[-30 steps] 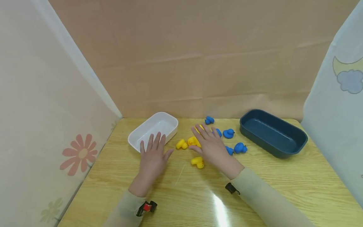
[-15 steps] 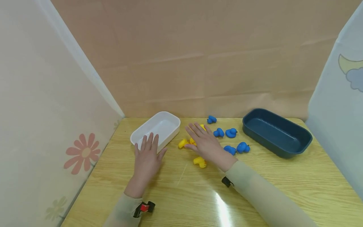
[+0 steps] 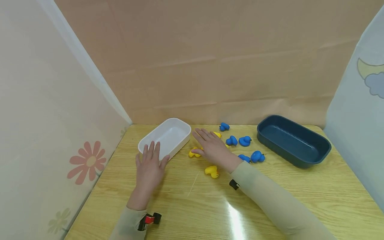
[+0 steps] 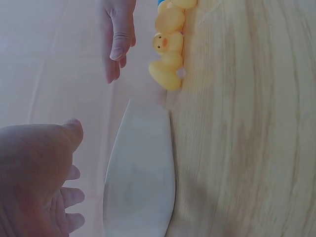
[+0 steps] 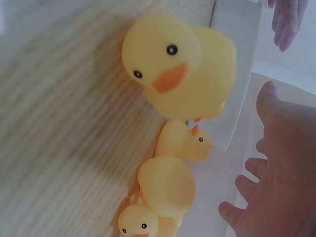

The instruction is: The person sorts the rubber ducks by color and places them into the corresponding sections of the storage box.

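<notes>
- Several yellow ducks [image 3: 211, 169] are lying beneath and around the right hand, one resting on its near side, toward the person.
- The right hand [image 3: 213, 146] is hovering over them, fingers stretched out, holding nothing.
- A white tray [image 3: 172, 130] is sitting partly under the left hand's fingers and reaching beyond them.
- The left hand [image 3: 150, 170] is hovering over its near end, fingers extended, holding nothing.
- Blue ducks [image 3: 245, 141] are lying beyond and right of the right hand.
- A dark blue tray [image 3: 292, 140] is standing farther right, well apart from both hands.

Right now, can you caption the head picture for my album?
Right hand over yellow ducks, left hand by white tub, blue ducks nearby.
</notes>
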Demonstrator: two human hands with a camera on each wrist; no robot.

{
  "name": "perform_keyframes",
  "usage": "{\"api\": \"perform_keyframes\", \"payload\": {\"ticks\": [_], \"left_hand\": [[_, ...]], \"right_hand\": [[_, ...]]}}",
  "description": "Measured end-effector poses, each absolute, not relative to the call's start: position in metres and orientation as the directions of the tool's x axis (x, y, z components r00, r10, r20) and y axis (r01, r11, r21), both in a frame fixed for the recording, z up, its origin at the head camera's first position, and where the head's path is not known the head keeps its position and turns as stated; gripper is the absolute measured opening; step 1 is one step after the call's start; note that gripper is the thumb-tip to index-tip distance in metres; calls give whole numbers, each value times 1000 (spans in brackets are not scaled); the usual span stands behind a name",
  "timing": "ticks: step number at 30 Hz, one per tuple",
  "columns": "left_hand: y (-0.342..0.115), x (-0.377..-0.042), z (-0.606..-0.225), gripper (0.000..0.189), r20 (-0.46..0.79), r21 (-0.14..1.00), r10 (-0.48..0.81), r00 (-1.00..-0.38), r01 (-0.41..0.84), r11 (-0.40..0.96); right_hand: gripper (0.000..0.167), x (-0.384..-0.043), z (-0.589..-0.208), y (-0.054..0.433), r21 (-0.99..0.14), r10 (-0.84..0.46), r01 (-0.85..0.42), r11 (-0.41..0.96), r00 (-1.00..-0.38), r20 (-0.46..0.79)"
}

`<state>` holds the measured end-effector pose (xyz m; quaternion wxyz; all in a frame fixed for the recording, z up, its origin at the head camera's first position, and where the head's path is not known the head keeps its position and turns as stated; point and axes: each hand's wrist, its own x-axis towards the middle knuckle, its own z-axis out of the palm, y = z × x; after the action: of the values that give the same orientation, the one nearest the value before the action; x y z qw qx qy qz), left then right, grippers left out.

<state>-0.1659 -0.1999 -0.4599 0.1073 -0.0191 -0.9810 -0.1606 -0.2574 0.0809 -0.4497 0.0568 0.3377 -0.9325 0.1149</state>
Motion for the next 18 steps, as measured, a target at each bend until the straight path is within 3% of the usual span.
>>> {"api": "perform_keyframes", "payload": {"ticks": [7, 18], "left_hand": [[-210, -164, -460, 75, 211, 351, -34, -977, 43, 935], [-228, -161, -470, 75, 181, 429, -102, -978, -15, 903]], "right_hand": [[81, -273, -453, 74, -123, -639, -657, 744, -753, 156], [80, -286, -454, 61, -150, -617, -624, 767, -781, 94]]}}
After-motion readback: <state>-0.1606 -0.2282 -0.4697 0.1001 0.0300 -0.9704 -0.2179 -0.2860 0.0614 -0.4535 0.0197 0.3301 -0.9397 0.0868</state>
